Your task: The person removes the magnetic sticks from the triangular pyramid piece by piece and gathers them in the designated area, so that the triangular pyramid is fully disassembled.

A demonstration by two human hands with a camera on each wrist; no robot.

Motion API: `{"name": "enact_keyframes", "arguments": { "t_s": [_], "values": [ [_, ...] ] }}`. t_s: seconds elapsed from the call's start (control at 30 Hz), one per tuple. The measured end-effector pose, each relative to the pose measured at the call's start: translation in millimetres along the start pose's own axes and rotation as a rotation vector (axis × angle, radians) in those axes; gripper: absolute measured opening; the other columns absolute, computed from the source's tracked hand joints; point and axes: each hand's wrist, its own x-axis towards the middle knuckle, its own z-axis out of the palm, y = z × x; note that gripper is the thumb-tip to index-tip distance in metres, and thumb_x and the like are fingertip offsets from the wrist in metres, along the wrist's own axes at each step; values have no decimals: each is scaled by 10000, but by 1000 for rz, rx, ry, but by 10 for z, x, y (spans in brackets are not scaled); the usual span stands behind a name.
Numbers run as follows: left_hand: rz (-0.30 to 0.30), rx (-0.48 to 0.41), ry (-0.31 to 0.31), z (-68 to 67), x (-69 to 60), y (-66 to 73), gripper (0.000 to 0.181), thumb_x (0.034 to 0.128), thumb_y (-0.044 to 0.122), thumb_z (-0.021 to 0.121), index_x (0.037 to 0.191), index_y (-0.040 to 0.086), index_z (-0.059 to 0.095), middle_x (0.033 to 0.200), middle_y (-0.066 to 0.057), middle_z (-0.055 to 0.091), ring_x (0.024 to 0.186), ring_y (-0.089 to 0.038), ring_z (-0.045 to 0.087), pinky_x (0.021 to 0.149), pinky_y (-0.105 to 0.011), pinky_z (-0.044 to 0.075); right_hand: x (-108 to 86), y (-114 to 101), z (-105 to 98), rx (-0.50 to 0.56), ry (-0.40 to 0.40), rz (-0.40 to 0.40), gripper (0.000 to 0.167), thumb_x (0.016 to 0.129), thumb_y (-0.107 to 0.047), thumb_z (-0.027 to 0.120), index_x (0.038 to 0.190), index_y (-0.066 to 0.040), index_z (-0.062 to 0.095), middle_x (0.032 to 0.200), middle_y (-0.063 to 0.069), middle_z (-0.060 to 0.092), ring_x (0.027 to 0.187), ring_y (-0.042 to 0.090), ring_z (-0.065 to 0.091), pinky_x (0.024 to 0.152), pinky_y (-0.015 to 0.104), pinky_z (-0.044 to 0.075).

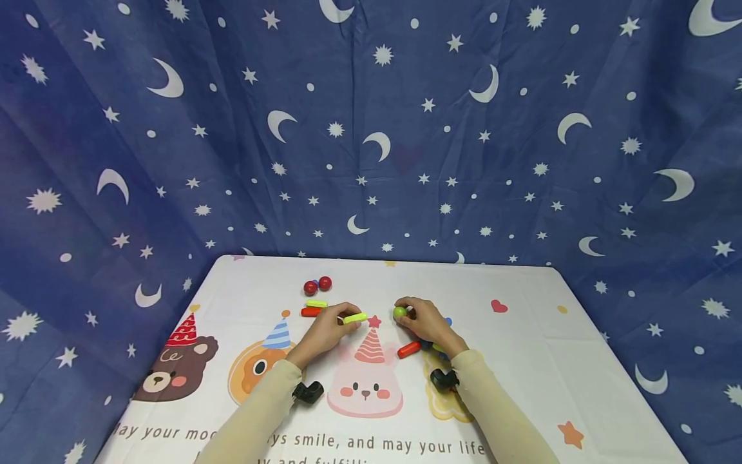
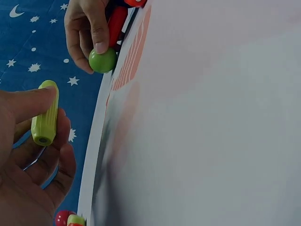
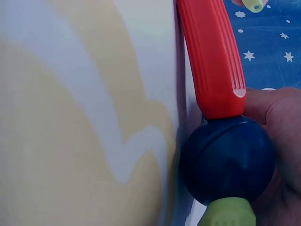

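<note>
My left hand (image 1: 326,328) pinches a yellow-green ribbed rod (image 2: 45,115) between thumb and fingers, held above the table. To its right, my right hand (image 1: 428,319) holds a green ball (image 2: 102,60) with thumb and fingertips. A red rod (image 1: 409,350) and a dark blue ball (image 3: 227,162) lie beside the right hand. In the right wrist view the red rod's end touches the blue ball, with another yellow-green rod (image 3: 229,213) on the ball's near side. That hand and wrist partly hide these pieces in the head view.
Two red balls (image 1: 325,283) lie toward the table's back, with a bit of blue between them. A yellow-green rod (image 1: 316,303) and a red rod (image 1: 310,312) lie left of the left hand. A printed white cloth (image 1: 522,386) covers the table; a blue starry curtain (image 1: 406,129) hangs behind.
</note>
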Motion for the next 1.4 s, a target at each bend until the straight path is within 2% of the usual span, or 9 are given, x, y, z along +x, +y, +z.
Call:
{"name": "enact_keyframes", "arguments": {
  "t_s": [0.23,0.43,0.67,0.87,1.13,1.27,1.4],
  "values": [
    [-8,15,18,-103,-92,-20,178,865,190,754,1024,247,696,962,80,680,827,-116,559,761,-255,476,-2,7,6,4,1,2,325,887,-194,734,1203,-168,662,1041,1,686,824,100,573,791,315,501],
    [-12,21,48,-211,-160,-31,196,860,185,760,1044,218,702,1011,68,688,859,-88,573,789,-259,503,-11,6,14,8,15,-9,321,888,-178,730,1201,-160,663,1079,27,693,835,114,589,807,336,517],
    [-2,47,77,-337,-219,-86,204,850,171,771,1045,189,714,990,40,703,801,-97,561,706,-214,483,-21,-2,28,5,-1,-16,322,895,-176,722,1210,-152,658,1098,41,694,854,127,603,815,342,520],
    [-24,78,91,-418,-236,-107,202,838,189,784,1029,195,717,985,28,706,780,-121,547,679,-223,463,-14,0,21,-10,19,-24,321,893,-171,723,1206,-146,657,1087,42,693,856,138,609,809,359,528],
    [-53,61,94,-496,-292,-175,234,832,215,792,1055,190,727,1143,-12,693,836,-126,565,719,-224,480,-18,18,25,-21,12,-18,330,898,-181,719,1220,-150,651,1101,42,691,859,134,606,811,352,527],
    [-16,81,106,-535,-314,-224,243,825,208,797,1057,168,736,1183,-12,691,860,-119,575,728,-213,481,-19,21,30,-12,15,-21,337,899,-176,718,1226,-135,649,1091,48,689,844,135,598,801,351,523],
    [28,108,130,-577,-322,-279,228,803,164,814,1019,154,743,1110,3,706,854,-114,574,722,-204,478,-15,19,27,-14,17,-20,329,898,-178,719,1219,-145,652,1089,47,689,837,131,587,802,342,516]
  ]
}}
